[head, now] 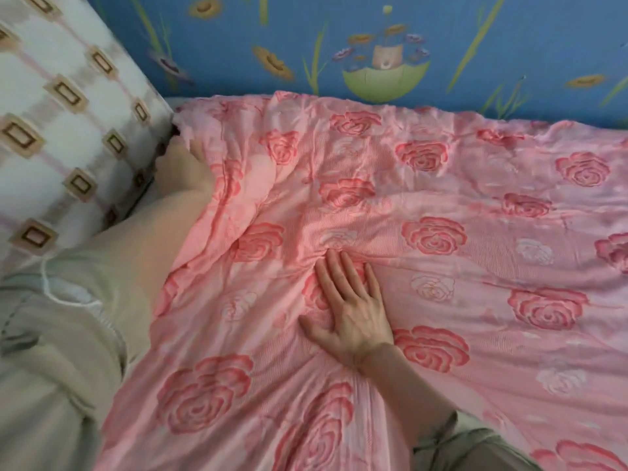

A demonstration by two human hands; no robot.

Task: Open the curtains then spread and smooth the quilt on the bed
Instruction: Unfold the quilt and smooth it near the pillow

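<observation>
A pink quilt (424, 232) of soft, finely ribbed fabric, printed with large red and pale white roses, lies spread across most of the bed. Its surface is rumpled, with shallow folds and creases running toward the middle and a thicker ridge of gathered cloth just beyond the fingertips. Its far edge reaches the blue wall (238, 62), which is painted with yellow flowers, green stems and a green umbrella-shaped boat.

The right hand (350, 311) rests palm down on the quilt near the centre of the view. The fingers are straight and close together, the thumb splayed out to the side; the hand is flat and grips nothing, simply pressing on the cloth. The quilt lies directly under the palm and stretches away from it on all sides. A greyish sleeve (469, 443) covers the forearm at the lower edge. The left hand is not visible.

To the left, a plump white pillow (68, 130) patterned with brown and beige rectangles and faint pink stripes leans at the head of the bed. Beside and below it, a smooth beige sheet (163, 232) shows where the quilt's left edge ends, along with pale grey-beige bedding (51, 334) trimmed with white cord.
</observation>
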